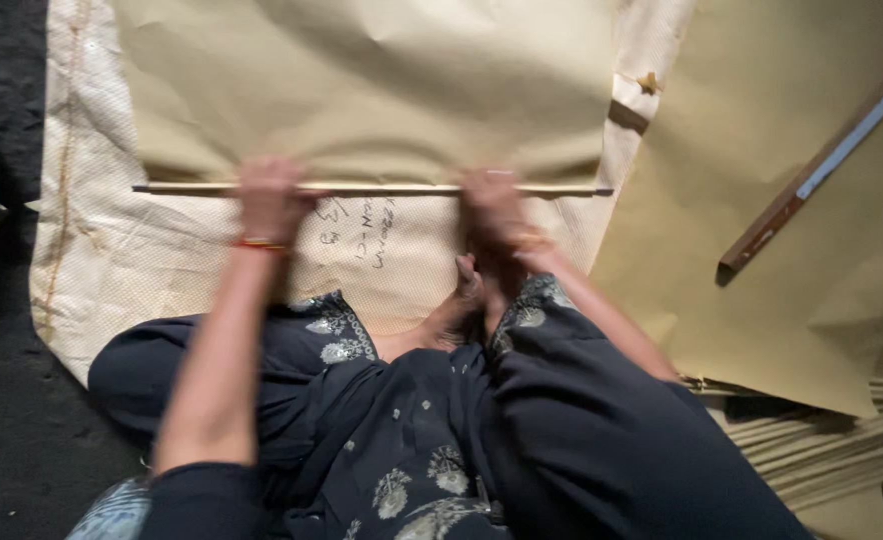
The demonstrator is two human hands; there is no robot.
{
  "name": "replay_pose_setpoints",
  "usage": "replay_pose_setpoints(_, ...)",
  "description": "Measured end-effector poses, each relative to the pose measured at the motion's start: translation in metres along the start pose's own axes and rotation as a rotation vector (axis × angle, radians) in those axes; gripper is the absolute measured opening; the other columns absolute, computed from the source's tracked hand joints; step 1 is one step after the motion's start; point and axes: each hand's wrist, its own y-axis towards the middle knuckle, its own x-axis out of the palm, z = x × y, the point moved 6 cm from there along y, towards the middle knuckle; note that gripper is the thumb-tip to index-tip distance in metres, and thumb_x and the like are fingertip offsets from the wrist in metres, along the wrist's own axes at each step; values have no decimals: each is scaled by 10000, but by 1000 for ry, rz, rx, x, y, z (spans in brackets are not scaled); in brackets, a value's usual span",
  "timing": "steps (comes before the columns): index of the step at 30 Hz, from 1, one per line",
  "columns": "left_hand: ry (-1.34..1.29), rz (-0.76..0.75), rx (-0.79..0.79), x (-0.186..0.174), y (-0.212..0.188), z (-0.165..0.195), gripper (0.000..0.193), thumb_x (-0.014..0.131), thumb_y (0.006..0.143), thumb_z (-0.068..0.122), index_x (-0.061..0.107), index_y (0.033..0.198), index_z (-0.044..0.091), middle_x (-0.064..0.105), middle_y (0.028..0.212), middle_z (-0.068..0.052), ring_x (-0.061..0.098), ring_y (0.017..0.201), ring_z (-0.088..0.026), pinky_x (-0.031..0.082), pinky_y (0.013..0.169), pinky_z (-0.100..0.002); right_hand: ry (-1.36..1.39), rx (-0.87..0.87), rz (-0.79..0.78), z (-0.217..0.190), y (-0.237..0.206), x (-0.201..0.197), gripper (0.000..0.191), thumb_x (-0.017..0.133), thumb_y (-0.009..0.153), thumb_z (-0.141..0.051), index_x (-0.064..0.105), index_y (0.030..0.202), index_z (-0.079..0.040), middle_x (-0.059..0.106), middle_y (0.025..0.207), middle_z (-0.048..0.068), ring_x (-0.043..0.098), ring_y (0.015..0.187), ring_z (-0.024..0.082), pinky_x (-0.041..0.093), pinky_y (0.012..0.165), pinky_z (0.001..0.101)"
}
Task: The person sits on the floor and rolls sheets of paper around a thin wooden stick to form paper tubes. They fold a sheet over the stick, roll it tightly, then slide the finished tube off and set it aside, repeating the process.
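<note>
A tan paper sheet (382,80) lies over a woven sack (152,250) on the floor. A thin stick (382,188) lies along the paper's near edge. Left hand (270,198) and right hand (492,205) press on it, fingers curled over the stick.

A thin, pale wooden stick (372,188) lies level across the near edge of a big tan paper sheet (382,80). The sheet is creased and spread flat, its edge meeting the stick.
</note>
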Motion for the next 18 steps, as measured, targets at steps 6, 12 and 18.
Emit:
replay_pose_setpoints(6, 63, 12, -40, 14, -6, 22, 377, 853, 784, 428, 740, 1048, 183, 665, 1054, -60, 586, 1007, -266, 447, 875, -459, 120, 133, -98, 12, 1, -2, 257, 753, 865, -190, 588, 1046, -110, 613, 1028, 98, 610, 972, 303, 480, 816, 454)
replay_pose_setpoints(12, 201, -148, -119, -38, -41, -93, 404, 813, 882, 539, 684, 949, 162, 624, 1042, -36, 550, 1126, -276, 388, 934, -519, 27, 246, -77, 85, -60, -84, 325, 795, 875, -367, 605, 959, -117, 565, 950, 111, 571, 917, 341, 440, 798, 468)
replay_pose_setpoints(18, 190, -96, -87, -36, -34, -89, 379, 824, 791, 468, 646, 894, 149, 621, 999, -29, 588, 1029, -275, 433, 860, -492, -73, 153, -147, 84, -48, -77, 228, 717, 963, -313, 597, 960, -120, 570, 953, 92, 590, 938, 306, 470, 790, 426)
